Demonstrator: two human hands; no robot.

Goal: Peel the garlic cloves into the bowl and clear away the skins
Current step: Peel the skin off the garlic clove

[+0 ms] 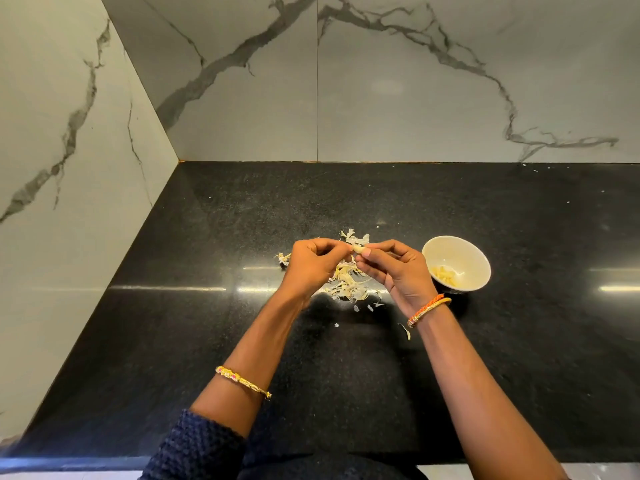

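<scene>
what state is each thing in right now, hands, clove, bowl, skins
left hand: fingers curled, pinching the garlic clove
right hand: fingers curled, pinching the same clove from the other side
garlic clove: held between both hands above the counter, pale; how much skin is left cannot be told
bowl: upright on the counter, holds a few peeled cloves
skins: loose heap on the counter under the hands, not cleared

Cream bowl [456, 262], speckled black counter [242, 220]
</scene>
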